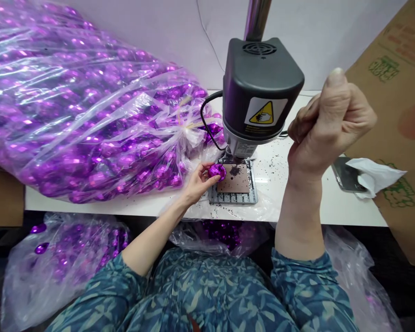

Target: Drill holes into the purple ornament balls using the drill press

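My left hand (pixel 201 182) pinches a shiny purple faceted bead (pixel 217 172) at the left edge of a brown board (pixel 242 184). This board lies on the slotted grey base plate (pixel 254 196) of a bench drill press (pixel 263 78). Dark shavings (pixel 238 169) are heaped on the board beneath the drill's head, and the drill tip is hardly visible. Raised at the right side of the machine, my right hand (pixel 332 110) is closed in a fist. What its fingers wrap round, if anything, is hidden from this angle.
A big tied plastic bag (pixel 90 115) of purple beads fills the table's left. More bags (pixel 69 253) hang below the front edge. A phone (pixel 346 175) with a crumpled tissue (pixel 375 175) lies at right, beside a cardboard box (pixel 401 138). Dark crumbs dot the white tabletop (pixel 273 168).
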`<state>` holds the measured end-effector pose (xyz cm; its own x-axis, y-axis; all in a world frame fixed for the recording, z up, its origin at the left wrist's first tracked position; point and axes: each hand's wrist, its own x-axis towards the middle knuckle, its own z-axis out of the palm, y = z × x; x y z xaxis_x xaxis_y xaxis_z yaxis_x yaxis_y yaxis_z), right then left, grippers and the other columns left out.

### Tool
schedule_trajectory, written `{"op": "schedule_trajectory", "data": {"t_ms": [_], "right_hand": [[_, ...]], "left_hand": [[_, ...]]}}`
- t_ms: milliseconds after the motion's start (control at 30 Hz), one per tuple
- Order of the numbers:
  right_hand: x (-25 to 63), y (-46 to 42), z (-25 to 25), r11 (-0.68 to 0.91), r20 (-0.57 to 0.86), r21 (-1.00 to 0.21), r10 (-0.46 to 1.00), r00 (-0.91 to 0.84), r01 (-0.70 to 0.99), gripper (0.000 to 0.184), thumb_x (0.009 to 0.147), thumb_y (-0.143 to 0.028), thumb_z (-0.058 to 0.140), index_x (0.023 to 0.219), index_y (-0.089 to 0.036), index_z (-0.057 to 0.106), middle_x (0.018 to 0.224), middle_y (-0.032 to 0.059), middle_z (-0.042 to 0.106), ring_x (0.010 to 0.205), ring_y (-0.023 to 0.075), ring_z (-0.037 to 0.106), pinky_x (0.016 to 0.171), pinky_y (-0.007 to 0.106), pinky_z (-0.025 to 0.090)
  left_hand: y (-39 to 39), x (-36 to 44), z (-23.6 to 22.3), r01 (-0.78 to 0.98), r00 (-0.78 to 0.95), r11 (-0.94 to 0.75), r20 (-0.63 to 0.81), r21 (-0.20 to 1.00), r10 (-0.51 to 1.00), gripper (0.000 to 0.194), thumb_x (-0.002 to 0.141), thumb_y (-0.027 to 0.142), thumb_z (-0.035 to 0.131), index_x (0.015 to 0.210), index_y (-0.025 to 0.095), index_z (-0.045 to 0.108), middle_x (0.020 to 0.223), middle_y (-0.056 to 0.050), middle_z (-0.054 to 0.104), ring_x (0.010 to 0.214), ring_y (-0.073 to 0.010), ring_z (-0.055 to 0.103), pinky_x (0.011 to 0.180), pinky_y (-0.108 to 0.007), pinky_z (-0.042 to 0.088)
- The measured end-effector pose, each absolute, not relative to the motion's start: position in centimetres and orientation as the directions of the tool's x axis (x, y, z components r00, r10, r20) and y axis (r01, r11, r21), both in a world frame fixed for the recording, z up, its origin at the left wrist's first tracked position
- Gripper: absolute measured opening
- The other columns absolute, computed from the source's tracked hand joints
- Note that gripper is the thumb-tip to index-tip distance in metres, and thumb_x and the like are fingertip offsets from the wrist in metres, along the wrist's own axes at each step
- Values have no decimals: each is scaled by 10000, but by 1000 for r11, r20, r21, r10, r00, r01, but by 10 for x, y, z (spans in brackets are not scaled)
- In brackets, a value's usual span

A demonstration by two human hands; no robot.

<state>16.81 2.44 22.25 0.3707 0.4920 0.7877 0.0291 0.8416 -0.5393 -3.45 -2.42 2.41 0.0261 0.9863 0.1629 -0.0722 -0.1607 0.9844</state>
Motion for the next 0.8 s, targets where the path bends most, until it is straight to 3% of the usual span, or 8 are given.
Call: {"op": "schedule_trajectory", "data": {"t_ms": [167, 300, 500, 700, 800], "right_hand": [[170, 26, 220, 846, 795, -532, 483, 366, 38, 499, 923, -453, 597, 566, -146, 433, 456, -90, 377, 392, -37, 368, 452, 163, 287], [168, 25, 220, 839, 794, -541, 486, 366, 61, 523, 917, -492, 596, 566, -146, 422, 459, -94, 377, 400, -41, 365, 460, 165, 287], [164, 26, 223, 821, 769, -563, 479, 423, 94, 668, 791, -752, 559, 535, -161, 382, 431, -82, 310, 373, -6, 315, 446, 234, 257], [163, 24, 223, 815, 765, -571, 485, 425, 99, 672, 784, -764, 526, 531, -156, 390, 441, -78, 349, 393, -12, 322, 494, 227, 300], [162, 23, 224, 816, 760, -570, 479, 439, 96, 665, 770, -768, 534, 532, -166, 380, 434, -77, 334, 392, -1, 321, 495, 237, 305]], "left_hand": [[-23, -33, 18, -12, 116, -181, 181, 983, 977, 685, 834, 573, 834, 1377, 242, 579, 1275, -103, 703, 1147, -239, 698, 1067, -448, 552], [-19, -33, 17, 105, 108, -211, 199, 972, 974, 666, 789, 532, 887, 1294, 203, 604, 1182, -101, 711, 1049, -227, 700, 983, -415, 576], [-7, -34, 24, 316, 259, -382, 308, 868, 915, 521, 870, 374, 830, 1344, 230, 668, 1243, -98, 651, 1159, -252, 667, 1039, -453, 568], [-1, -29, 26, 400, 311, -428, 319, 810, 895, 567, 867, 275, 829, 1399, 270, 634, 1281, -97, 653, 1204, -268, 660, 1072, -492, 563], [-1, -25, 25, 377, 271, -372, 283, 848, 920, 664, 826, 239, 857, 1424, 250, 569, 1299, -110, 680, 1170, -269, 684, 1024, -480, 588]]}}
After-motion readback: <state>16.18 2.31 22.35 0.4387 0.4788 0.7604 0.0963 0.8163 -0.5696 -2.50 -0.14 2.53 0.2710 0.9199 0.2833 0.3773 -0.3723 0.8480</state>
